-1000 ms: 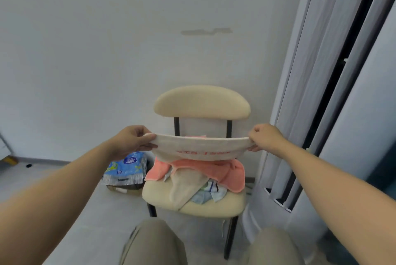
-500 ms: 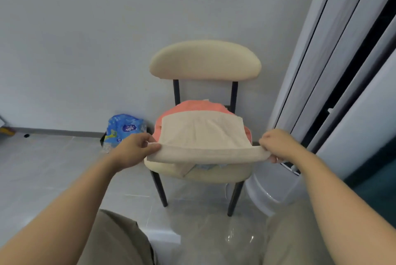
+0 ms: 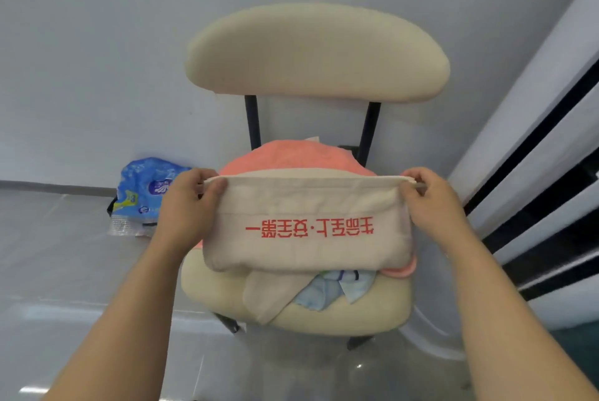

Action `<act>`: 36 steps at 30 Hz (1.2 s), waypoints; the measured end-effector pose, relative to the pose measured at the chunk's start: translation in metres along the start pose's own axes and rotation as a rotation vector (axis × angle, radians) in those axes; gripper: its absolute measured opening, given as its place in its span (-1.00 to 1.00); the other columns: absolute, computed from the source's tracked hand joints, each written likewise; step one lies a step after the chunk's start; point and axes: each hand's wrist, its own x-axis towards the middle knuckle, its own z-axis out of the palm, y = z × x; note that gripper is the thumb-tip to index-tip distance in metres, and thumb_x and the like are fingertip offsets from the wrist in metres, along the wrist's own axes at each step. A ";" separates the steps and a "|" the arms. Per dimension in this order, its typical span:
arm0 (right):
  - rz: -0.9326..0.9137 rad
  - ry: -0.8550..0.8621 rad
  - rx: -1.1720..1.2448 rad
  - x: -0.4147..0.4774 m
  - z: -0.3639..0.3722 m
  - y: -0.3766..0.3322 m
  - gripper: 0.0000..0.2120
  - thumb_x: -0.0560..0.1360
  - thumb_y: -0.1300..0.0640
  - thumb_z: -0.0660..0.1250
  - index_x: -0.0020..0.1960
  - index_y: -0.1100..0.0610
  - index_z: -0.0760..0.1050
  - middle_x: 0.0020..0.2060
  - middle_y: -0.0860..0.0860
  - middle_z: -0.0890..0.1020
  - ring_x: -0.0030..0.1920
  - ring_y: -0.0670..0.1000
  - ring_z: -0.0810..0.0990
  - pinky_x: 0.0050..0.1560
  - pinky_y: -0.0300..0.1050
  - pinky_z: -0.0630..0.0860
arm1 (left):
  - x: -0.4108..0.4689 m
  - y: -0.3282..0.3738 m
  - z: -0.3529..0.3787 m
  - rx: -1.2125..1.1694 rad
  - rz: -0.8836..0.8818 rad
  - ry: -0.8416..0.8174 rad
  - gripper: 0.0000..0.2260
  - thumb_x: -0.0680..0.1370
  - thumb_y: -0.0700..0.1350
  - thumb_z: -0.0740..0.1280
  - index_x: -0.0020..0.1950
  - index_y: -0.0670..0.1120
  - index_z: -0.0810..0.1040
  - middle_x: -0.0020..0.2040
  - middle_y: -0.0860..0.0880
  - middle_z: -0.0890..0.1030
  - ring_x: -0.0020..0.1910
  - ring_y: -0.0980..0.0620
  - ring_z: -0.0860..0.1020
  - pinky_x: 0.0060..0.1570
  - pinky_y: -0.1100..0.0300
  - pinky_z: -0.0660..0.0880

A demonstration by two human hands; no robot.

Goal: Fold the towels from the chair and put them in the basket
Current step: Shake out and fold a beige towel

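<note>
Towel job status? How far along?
Done: nothing visible; no basket in view. In hand: left hand and right hand pinch the top corners of the printed beige towel, apparently mid-fold. Left: pink towel, second beige towel and blue cloth lie on the chair.

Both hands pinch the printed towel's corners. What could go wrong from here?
Left hand and right hand hold the printed towel only by corners; a slip could undo the fold.
It lies over the pink towel, which may drag along.
A plain beige towel lies at the seat edge and could fall.
</note>
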 end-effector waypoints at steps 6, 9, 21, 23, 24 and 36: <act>0.068 -0.052 0.013 0.035 0.037 0.020 -0.85 0.67 0.09 0.21 0.18 0.02 0.52 0.02 -0.10 0.59 0.04 -0.02 0.53 -0.03 -0.13 0.38 | 0.039 -0.015 0.029 -0.002 -0.099 -0.056 -0.89 0.61 0.05 0.35 0.00 0.04 0.61 -0.05 0.10 0.61 -0.03 0.04 0.55 0.00 0.09 0.48; 0.102 -0.061 0.163 0.041 0.045 0.024 -0.89 0.66 0.09 0.25 0.07 -0.07 0.54 0.01 -0.15 0.62 0.05 -0.03 0.59 -0.02 -0.10 0.50 | 0.044 -0.020 0.035 -0.086 -0.139 -0.048 -0.87 0.60 0.05 0.37 0.02 0.03 0.64 -0.01 0.05 0.64 -0.03 0.06 0.57 -0.03 0.15 0.50; 0.060 0.034 0.385 0.026 -0.005 -0.012 -0.84 0.43 0.32 0.38 -0.13 0.10 0.68 -0.11 -0.01 0.75 -0.02 -0.01 0.69 0.08 -0.05 0.61 | 0.031 0.020 -0.014 -0.080 -0.044 -0.107 -0.93 0.51 -0.07 0.51 -0.05 -0.03 0.70 -0.19 -0.05 0.65 -0.28 0.09 0.52 -0.21 0.12 0.51; 0.007 0.062 0.348 0.019 -0.019 -0.020 -0.87 0.44 0.32 0.37 -0.11 0.16 0.66 -0.10 -0.05 0.74 -0.03 -0.04 0.68 0.11 -0.06 0.61 | 0.023 0.034 -0.027 -0.015 0.014 -0.098 -0.94 0.49 -0.08 0.53 -0.06 -0.01 0.70 -0.18 -0.04 0.67 -0.25 0.06 0.54 -0.22 0.14 0.51; -0.021 0.063 0.323 0.015 -0.025 -0.023 -0.90 0.45 0.32 0.38 -0.12 0.18 0.65 -0.09 -0.06 0.74 -0.01 -0.02 0.68 0.13 -0.04 0.61 | 0.019 0.042 -0.033 0.009 0.045 -0.098 -0.94 0.49 -0.09 0.53 -0.07 -0.01 0.69 -0.17 -0.03 0.68 -0.24 0.05 0.57 -0.21 0.12 0.55; -0.156 -0.188 -0.117 -0.028 -0.086 -0.059 -0.81 0.35 0.31 0.44 -0.16 0.03 0.62 -0.17 0.07 0.69 -0.26 -0.01 0.55 -0.21 -0.10 0.50 | -0.016 0.086 -0.070 0.516 0.254 -0.229 -0.78 0.55 -0.21 0.38 0.07 0.07 0.71 -0.07 0.12 0.54 -0.02 0.03 0.51 -0.01 0.15 0.38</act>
